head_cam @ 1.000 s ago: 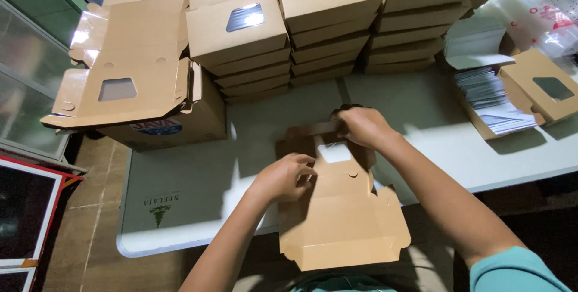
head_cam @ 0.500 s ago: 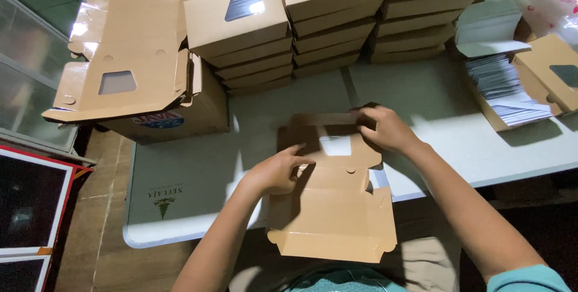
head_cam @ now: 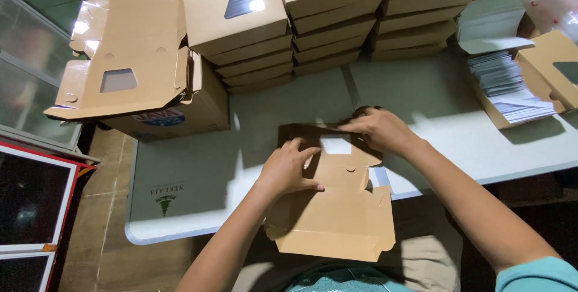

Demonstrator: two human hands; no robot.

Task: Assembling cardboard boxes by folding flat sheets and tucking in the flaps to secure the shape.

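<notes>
A flat brown cardboard box blank (head_cam: 337,214) with a square window lies over the near edge of the white table (head_cam: 198,171). My left hand (head_cam: 289,168) presses on the blank's left side beside the window, fingers curled onto the card. My right hand (head_cam: 376,129) grips the far flap at the blank's upper right, folding it up. Both hands touch the same blank.
Stacks of folded windowed boxes (head_cam: 301,21) fill the table's far side. A pile of flat blanks (head_cam: 120,57) rests on a cardboard carton (head_cam: 174,117) at the left. An open box with thin white sheets (head_cam: 512,87) sits at the right. Framed glass panels (head_cam: 30,208) stand on the floor at the left.
The blank has slid a little farther onto the table. My right hand has moved along the far flap and my left hand now presses beside the window.
</notes>
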